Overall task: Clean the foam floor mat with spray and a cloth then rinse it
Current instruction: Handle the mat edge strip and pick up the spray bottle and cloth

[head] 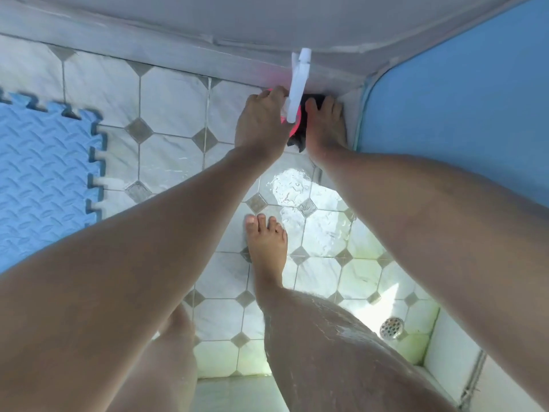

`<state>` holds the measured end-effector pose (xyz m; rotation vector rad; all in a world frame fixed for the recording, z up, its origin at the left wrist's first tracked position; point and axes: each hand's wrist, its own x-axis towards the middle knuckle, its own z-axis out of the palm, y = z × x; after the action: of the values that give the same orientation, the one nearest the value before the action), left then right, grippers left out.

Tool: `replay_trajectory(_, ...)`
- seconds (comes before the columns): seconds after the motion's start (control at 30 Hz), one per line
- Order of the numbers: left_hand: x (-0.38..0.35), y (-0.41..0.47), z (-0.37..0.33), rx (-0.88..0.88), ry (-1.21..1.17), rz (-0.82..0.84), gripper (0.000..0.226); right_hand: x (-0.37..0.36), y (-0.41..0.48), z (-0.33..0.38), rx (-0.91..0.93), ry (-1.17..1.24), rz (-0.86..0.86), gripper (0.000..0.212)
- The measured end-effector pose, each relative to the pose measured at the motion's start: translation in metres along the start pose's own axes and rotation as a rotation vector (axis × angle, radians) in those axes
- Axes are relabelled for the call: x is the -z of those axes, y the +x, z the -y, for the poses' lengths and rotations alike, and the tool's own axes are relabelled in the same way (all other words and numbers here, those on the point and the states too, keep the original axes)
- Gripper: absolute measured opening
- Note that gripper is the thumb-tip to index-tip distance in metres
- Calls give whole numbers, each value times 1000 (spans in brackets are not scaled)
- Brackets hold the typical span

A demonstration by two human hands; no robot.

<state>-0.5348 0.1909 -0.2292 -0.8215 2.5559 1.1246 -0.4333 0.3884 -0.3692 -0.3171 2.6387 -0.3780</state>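
Note:
The blue foam floor mat (44, 179), with a diamond-plate texture and jigsaw edges, lies flat on the tiled floor at the left. Both my arms reach to the far wall corner. There a white tap (298, 84) sticks out over a pink round container (294, 126). My left hand (261, 123) curls over the container's left rim, beside the tap. My right hand (325, 126) rests on a dark cloth (299, 141) that hangs between the hands. Most of the cloth and container is hidden by the hands. No spray bottle is in view.
The white octagon-tiled floor (175, 96) is wet, with a shiny puddle (294, 185) in front of my bare foot (267, 242). A round metal drain (392, 328) sits at the lower right. A blue panel (460, 99) stands on the right, a grey wall ledge (148, 46) runs along the far side.

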Motion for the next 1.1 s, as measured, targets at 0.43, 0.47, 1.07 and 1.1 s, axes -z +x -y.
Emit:
replay_trajectory(0.43, 156, -107, -46, 74, -101, -41, 34, 251, 50, 89, -116, 413, 353, 16)
replay_trajectory(0.47, 178, -121, -59, 78, -112, -31, 36, 272, 24, 100, -194, 587, 406, 21)
replay_trajectory(1.07, 419, -392, -403, -694, 221, 411, 20, 732, -355, 127, -525, 1177, 40, 55)
replay_trajectory(1.1, 414, -404, -427, -750, 234, 444, 20, 754, -378, 114, -486, 1244, 34, 47)
